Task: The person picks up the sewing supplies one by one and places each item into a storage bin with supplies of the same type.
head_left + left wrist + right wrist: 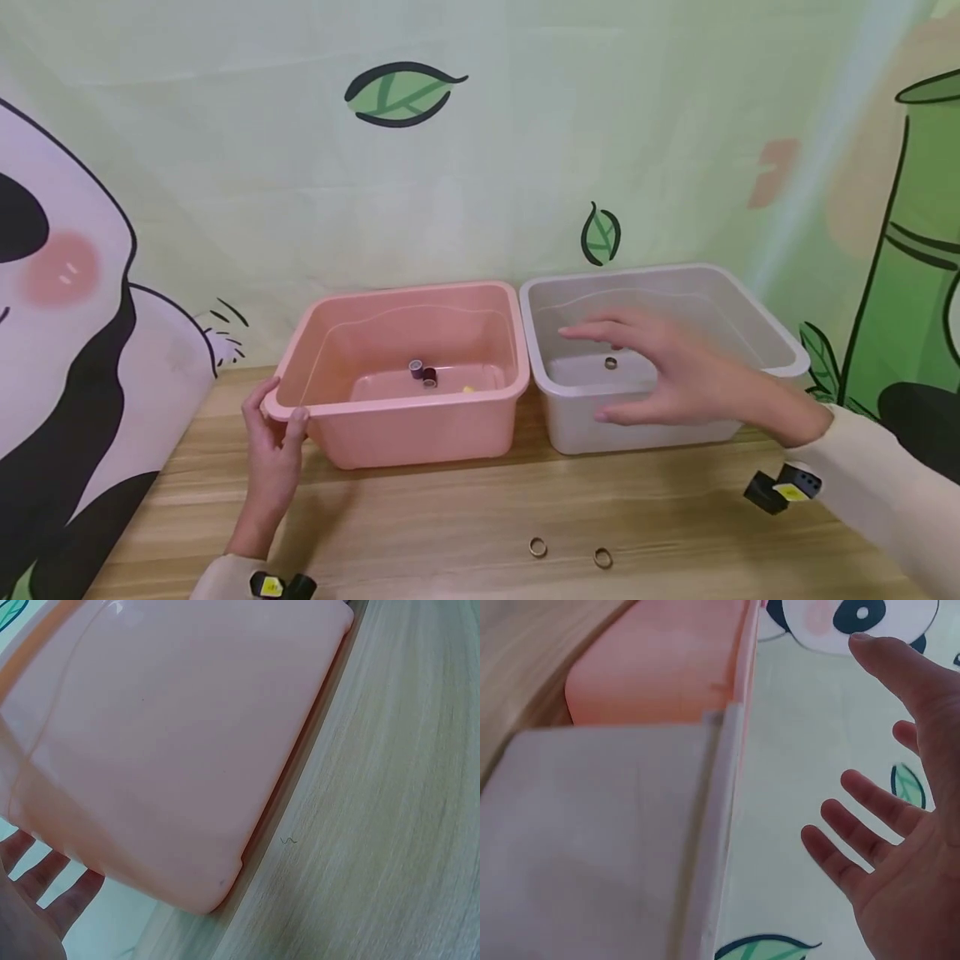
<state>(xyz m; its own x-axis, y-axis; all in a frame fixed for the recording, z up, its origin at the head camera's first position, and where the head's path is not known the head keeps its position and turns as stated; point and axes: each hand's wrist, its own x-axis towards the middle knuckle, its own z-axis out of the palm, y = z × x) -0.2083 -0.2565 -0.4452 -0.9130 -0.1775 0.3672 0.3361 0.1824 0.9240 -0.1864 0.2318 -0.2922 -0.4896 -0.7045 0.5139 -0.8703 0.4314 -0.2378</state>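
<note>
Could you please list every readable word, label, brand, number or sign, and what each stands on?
No text can be read.
Yellow label on the black right-wrist device: too small to read.
Yellow label on the black left-wrist device: likewise.
Pink plastic bin, pale grey plastic bin: no lettering.

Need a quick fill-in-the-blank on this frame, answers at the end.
1. The left hand grips the pink bin; the right hand holds ____.
2. On the table, ____ rings show.
3. In the head view, the pink bin stands ____ of the gray bin.
4. Inside the gray bin, one ____ shows.

nothing; two; left; ring
</note>
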